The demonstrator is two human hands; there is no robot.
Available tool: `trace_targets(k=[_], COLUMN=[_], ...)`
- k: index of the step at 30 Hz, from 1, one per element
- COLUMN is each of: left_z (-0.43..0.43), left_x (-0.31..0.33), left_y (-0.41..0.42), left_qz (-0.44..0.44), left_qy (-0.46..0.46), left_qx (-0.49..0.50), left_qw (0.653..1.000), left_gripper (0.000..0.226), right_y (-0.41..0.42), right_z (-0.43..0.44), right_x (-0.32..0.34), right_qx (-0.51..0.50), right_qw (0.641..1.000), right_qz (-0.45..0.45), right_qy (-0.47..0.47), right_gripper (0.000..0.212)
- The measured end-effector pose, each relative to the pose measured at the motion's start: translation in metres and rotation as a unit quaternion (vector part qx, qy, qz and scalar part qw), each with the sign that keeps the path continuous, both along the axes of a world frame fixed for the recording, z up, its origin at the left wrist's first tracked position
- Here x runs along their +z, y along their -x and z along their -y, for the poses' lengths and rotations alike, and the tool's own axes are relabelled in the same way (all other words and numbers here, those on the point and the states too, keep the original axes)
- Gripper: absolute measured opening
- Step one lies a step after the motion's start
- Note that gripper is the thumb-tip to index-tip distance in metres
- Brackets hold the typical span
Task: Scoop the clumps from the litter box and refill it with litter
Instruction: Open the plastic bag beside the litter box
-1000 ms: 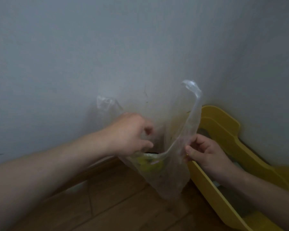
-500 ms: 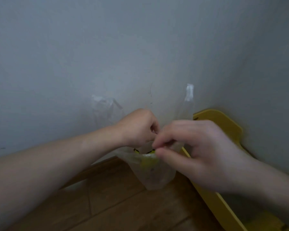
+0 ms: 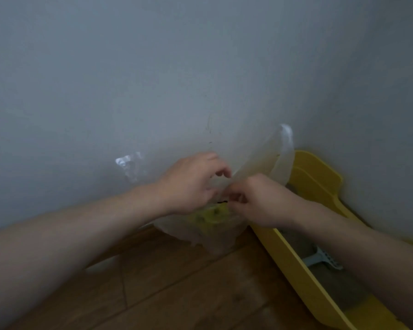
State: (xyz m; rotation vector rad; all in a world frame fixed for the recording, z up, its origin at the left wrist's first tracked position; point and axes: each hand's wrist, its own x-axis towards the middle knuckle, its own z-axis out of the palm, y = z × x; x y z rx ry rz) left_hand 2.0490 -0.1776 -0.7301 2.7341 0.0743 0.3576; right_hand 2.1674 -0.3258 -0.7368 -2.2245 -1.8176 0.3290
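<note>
Pretty sure I'm tying off the scooped clumps: left hand (image 3: 191,184) and right hand (image 3: 256,203) both pinch the bag (image 3: 215,236) handles between them, and the knot needs cinching next.

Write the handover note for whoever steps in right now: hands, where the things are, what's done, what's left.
Left hand: grips the top of the clear plastic bag.
Right hand: pinches the bag's mouth beside the left hand; one bag handle loops up above it.
The bag hangs just above the wooden floor and has yellowish contents.
The yellow litter box sits in the corner at right, with a pale scoop lying inside.
Done: scooping looks finished.
Left: close the bag, then refill the box. No litter supply is in view.
</note>
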Motion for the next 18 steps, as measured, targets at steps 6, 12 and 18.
trace_targets(k=[6, 12, 18], left_z=[0.004, 0.002, -0.002], left_x=[-0.016, -0.042, -0.048], left_y=[0.004, -0.007, -0.004], left_qz=[-0.084, -0.251, -0.312], left_qy=[-0.02, -0.075, -0.053], left_qx=[-0.056, -0.005, -0.08], left_qw=[0.995, 0.965, 0.945], left_gripper=[0.012, 0.063, 0.092], right_y=[-0.008, -0.002, -0.004], right_z=[-0.008, -0.016, -0.017], right_x=[-0.015, -0.027, -0.022], right_qx=[-0.028, 0.04, 0.157], right_qw=[0.997, 0.979, 0.926], right_qz=[-0.066, 0.074, 0.252], right_qy=[0.03, 0.183, 0.234], right_gripper=[0.02, 0.046, 0.089])
